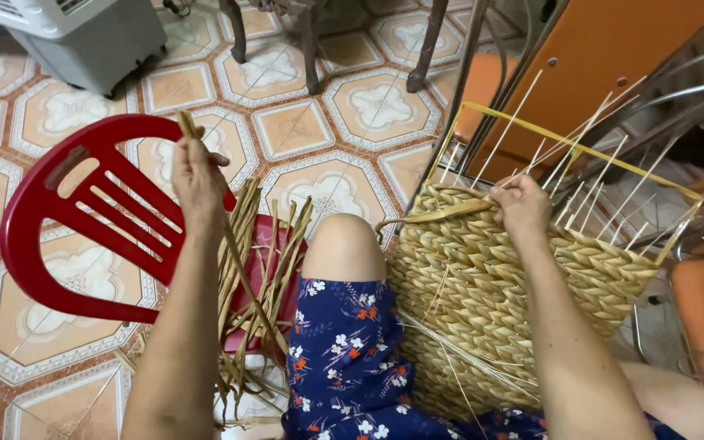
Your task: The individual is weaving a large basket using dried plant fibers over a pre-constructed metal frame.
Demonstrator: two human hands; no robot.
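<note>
While the half-woven straw basket (515, 285) is leaning against the person's knee, the right hand (521, 204) is pinching its rim strand and the left hand (197, 175) is gripping a dried reed (242, 261) drawn taut above the red plastic chair (83, 220); even tension should be keeping the weave tight.

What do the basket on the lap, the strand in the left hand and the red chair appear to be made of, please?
Basket: seemingly dried plant fibre, matte straw-tan, judging by its twisted plaited rows; the thin pale stakes look like stiff cane or wire, hard to tell.
Strand held by the left hand: a flat, dry, olive-tan, reed-like leaf.
Red chair: probably moulded plastic, smooth and slightly glossy.
</note>
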